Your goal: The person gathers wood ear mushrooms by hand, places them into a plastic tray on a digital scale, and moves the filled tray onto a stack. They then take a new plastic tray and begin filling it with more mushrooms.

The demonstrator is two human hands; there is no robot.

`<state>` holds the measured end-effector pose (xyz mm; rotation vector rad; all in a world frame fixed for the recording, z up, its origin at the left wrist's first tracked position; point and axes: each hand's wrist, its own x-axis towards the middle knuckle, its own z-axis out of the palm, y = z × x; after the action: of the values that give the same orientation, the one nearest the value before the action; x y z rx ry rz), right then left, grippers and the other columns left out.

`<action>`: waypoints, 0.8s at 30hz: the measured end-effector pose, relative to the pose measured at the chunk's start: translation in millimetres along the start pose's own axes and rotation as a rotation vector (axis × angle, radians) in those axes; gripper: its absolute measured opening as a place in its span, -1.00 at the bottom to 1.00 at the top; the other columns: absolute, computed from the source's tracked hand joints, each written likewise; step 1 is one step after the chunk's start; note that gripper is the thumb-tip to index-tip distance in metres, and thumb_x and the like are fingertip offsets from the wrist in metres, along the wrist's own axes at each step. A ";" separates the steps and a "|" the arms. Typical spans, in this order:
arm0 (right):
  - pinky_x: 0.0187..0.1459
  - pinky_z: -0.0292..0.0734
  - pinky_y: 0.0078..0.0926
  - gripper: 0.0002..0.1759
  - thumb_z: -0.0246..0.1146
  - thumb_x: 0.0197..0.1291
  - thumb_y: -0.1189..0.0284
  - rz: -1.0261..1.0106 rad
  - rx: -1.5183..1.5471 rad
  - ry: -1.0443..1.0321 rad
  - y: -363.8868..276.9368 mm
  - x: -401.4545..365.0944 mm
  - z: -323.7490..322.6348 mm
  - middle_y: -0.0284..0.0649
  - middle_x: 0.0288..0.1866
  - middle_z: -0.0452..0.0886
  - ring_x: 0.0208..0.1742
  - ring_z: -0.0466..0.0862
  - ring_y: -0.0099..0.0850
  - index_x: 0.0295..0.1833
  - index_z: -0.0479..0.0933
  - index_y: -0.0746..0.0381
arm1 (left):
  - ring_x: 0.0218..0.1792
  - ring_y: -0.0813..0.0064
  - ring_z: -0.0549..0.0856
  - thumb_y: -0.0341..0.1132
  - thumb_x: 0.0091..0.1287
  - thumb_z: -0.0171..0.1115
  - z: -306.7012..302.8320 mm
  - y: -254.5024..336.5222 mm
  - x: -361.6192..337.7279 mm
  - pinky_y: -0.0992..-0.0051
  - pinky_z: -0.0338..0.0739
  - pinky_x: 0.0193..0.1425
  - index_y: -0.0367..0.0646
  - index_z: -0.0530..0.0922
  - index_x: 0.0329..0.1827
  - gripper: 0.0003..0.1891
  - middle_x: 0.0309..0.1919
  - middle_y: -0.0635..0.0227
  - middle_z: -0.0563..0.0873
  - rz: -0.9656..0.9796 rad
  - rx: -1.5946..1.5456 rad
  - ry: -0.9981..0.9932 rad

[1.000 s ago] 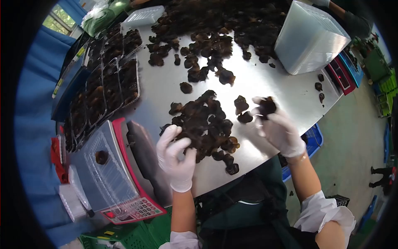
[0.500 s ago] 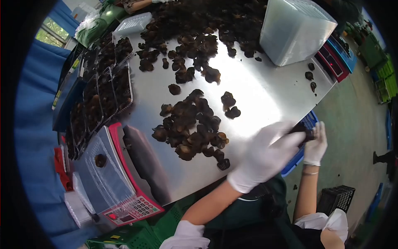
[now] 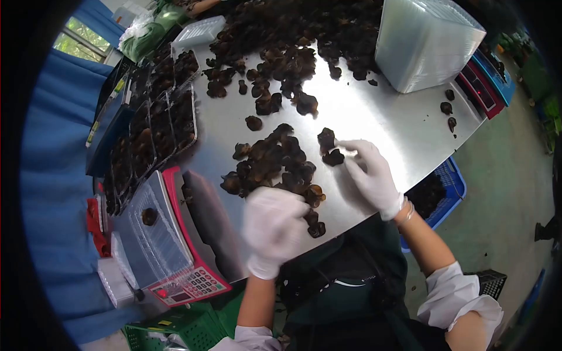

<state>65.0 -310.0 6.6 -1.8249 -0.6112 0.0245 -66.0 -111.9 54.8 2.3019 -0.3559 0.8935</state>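
A loose pile of dark brown wood ear mushrooms [image 3: 266, 161] lies on the metal table. Over the pile's near edge is my left hand [image 3: 274, 225], white-gloved and smeared by motion; its fingers seem bent, and I cannot make out whether they hold anything. My right hand [image 3: 373, 178], also gloved, has its thumb and fingers spread at the right side of two separate wood ear mushrooms [image 3: 333, 157]. Its fingertips are close to them, without a visible grip. A small wood ear mushroom [image 3: 317, 229] lies right of my left hand.
A pink-framed scale [image 3: 196, 286] bears a clear plastic tray [image 3: 151, 234] with one mushroom on it. Filled trays [image 3: 195, 111] stand at left, stacked clear containers [image 3: 418, 52] at back right. A blue basket [image 3: 459, 181] holding dark pieces sits below the table's right edge. Another person's arm [image 3: 205, 6] shows at the back.
Both hands have moved left, from beside the blue basket, where dark pieces were between them, to over the table. My right hand no longer has the dark pieces at its fingers.
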 end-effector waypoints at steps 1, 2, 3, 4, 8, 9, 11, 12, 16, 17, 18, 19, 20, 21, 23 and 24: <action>0.19 0.45 -0.25 -0.56 0.22 0.22 0.53 -0.081 -0.242 0.010 2.4 12.9 2.4 -0.09 0.11 0.57 0.08 0.55 -0.14 0.24 0.52 0.21 | -0.03 0.21 0.70 -0.48 0.24 0.27 -14.0 -19.1 -6.3 0.21 0.57 0.18 -0.22 0.68 -0.06 -0.79 -0.10 0.23 0.73 -0.061 0.090 0.101; 0.27 0.40 -0.15 -0.50 0.23 0.19 0.50 -0.165 -0.485 0.017 3.2 20.1 6.4 -0.04 0.21 0.53 0.18 0.50 -0.04 0.29 0.48 0.21 | 0.02 0.24 0.68 -0.49 0.30 0.23 -18.6 -30.1 -11.3 0.24 0.54 0.22 -0.26 0.66 0.00 -0.77 -0.05 0.22 0.72 -0.263 0.044 0.251; 0.27 0.40 -0.15 -0.50 0.23 0.19 0.50 -0.168 -0.483 0.006 8.0 23.6 15.2 -0.04 0.21 0.53 0.18 0.50 -0.04 0.29 0.48 0.21 | 0.07 0.27 0.66 -0.50 0.35 0.20 -21.6 -40.5 -14.4 0.28 0.51 0.25 -0.31 0.64 0.06 -0.75 0.00 0.20 0.70 -0.463 -0.001 0.406; 0.31 0.35 -0.08 -0.47 0.22 0.19 0.48 -0.179 -0.570 0.005 16.0 26.2 28.0 0.00 0.26 0.48 0.24 0.45 0.02 0.32 0.45 0.21 | 0.11 0.29 0.64 -0.50 0.38 0.18 -28.4 -54.1 -15.5 0.31 0.48 0.29 -0.33 0.63 0.09 -0.75 0.04 0.20 0.68 -0.494 0.030 0.430; 0.48 0.14 0.05 -0.48 0.18 0.20 0.49 -0.310 -0.268 -0.307 15.9 31.7 60.4 -0.01 0.34 0.43 0.39 0.38 0.03 0.33 0.46 0.17 | 0.17 0.37 0.62 -0.47 0.46 0.17 -34.9 -93.6 -7.9 0.39 0.42 0.37 -0.33 0.62 0.13 -0.75 0.11 0.24 0.66 -0.627 -0.035 0.511; 0.51 0.08 0.09 -0.49 0.18 0.20 0.49 -0.310 -0.087 -0.391 6.2 36.0 62.8 -0.04 0.35 0.43 0.41 0.38 -0.01 0.31 0.48 0.14 | 0.19 0.39 0.62 -0.47 0.47 0.17 -35.4 -101.6 -7.2 0.40 0.42 0.38 -0.33 0.62 0.14 -0.75 0.12 0.25 0.66 -0.690 -0.070 0.485; 0.53 -0.09 0.28 -0.52 0.19 0.23 0.43 -0.361 -0.407 -0.342 0.6 50.3 55.4 -0.16 0.35 0.48 0.46 0.36 -0.11 0.30 0.50 0.07 | 0.25 0.40 0.59 -0.45 0.47 0.19 -31.1 -118.6 -17.0 0.38 0.40 0.43 -0.30 0.62 0.17 -0.74 0.17 0.25 0.65 -0.708 -0.107 0.445; 0.54 -0.10 0.26 -0.53 0.19 0.26 0.37 -0.307 -0.379 -0.297 3.7 61.2 51.6 -0.16 0.34 0.49 0.47 0.35 -0.10 0.30 0.50 0.08 | 0.26 0.37 0.59 -0.43 0.48 0.19 -29.4 -120.8 -18.2 0.37 0.39 0.44 -0.29 0.62 0.19 -0.72 0.19 0.23 0.65 -0.727 -0.094 0.392; 0.56 -0.04 0.12 -0.41 0.21 0.33 0.12 -0.278 -0.349 -0.211 15.8 82.2 75.1 0.01 0.39 0.41 0.51 0.27 0.04 0.37 0.42 0.21 | 0.33 0.29 0.53 -0.24 0.55 0.11 -20.3 -116.2 -17.8 0.32 0.31 0.49 -0.27 0.58 0.28 -0.63 0.26 0.15 0.61 -0.760 -0.115 0.297; 0.56 -0.01 0.07 -0.35 0.22 0.33 0.07 -0.320 -0.389 -0.184 15.2 81.1 86.0 0.08 0.41 0.38 0.52 0.25 0.09 0.39 0.40 0.26 | 0.35 0.28 0.52 -0.22 0.57 0.08 -19.0 -114.4 -16.2 0.32 0.30 0.50 -0.28 0.57 0.30 -0.61 0.28 0.14 0.60 -0.762 -0.136 0.300; 0.55 0.07 0.00 -0.30 0.23 0.33 0.06 -0.362 -0.400 -0.296 4.7 82.0 88.5 0.16 0.46 0.31 0.52 0.24 0.13 0.41 0.38 0.32 | 0.35 0.28 0.52 -0.22 0.57 0.08 -20.3 -112.8 -13.3 0.32 0.30 0.50 -0.28 0.57 0.30 -0.61 0.28 0.14 0.60 -0.757 -0.137 0.306; 0.54 0.12 -0.02 -0.33 0.24 0.33 0.07 -0.345 -0.280 -0.362 -1.2 78.6 96.4 0.16 0.46 0.31 0.51 0.26 0.13 0.37 0.42 0.32 | 0.35 0.27 0.52 -0.20 0.59 0.05 -22.7 -110.0 -11.3 0.32 0.29 0.50 -0.31 0.56 0.31 -0.59 0.29 0.12 0.60 -0.755 -0.151 0.309; 0.53 0.14 -0.03 -0.35 0.23 0.33 0.07 -0.338 -0.253 -0.386 -8.6 74.0 105.8 0.18 0.46 0.31 0.50 0.28 0.13 0.35 0.44 0.32 | 0.36 0.26 0.51 -0.19 0.60 0.02 -24.5 -108.1 -11.6 0.31 0.29 0.51 -0.33 0.55 0.32 -0.57 0.30 0.10 0.59 -0.756 -0.166 0.310; 0.53 0.16 -0.03 -0.36 0.23 0.34 0.08 -0.333 -0.227 -0.409 -15.9 69.5 115.4 0.19 0.46 0.31 0.49 0.30 0.13 0.34 0.46 0.32 | 0.36 0.26 0.51 -0.19 0.60 0.02 -25.4 -109.9 -14.3 0.31 0.29 0.51 -0.33 0.55 0.32 -0.57 0.30 0.10 0.59 -0.753 -0.168 0.314; 0.54 0.14 -0.02 -0.36 0.23 0.34 0.06 -0.343 -0.218 -0.406 -22.0 60.8 135.2 0.22 0.48 0.29 0.49 0.30 0.15 0.34 0.46 0.31 | 0.36 0.25 0.52 -0.20 0.61 -0.01 -27.5 -116.2 -19.1 0.31 0.29 0.51 -0.36 0.54 0.31 -0.57 0.30 0.08 0.60 -0.747 -0.141 0.307; 0.55 0.12 -0.03 -0.36 0.21 0.36 0.04 -0.359 -0.277 -0.431 -24.3 59.2 140.9 0.24 0.50 0.26 0.51 0.27 0.18 0.35 0.46 0.29 | 0.35 0.24 0.54 -0.21 0.62 -0.02 -27.9 -116.5 -18.7 0.30 0.30 0.50 -0.35 0.55 0.32 -0.58 0.29 0.07 0.61 -0.761 -0.112 0.316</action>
<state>62.3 -155.6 -3.8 -1.9621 -1.2941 0.0986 -41.2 -4.7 3.8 1.9011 0.5601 0.7797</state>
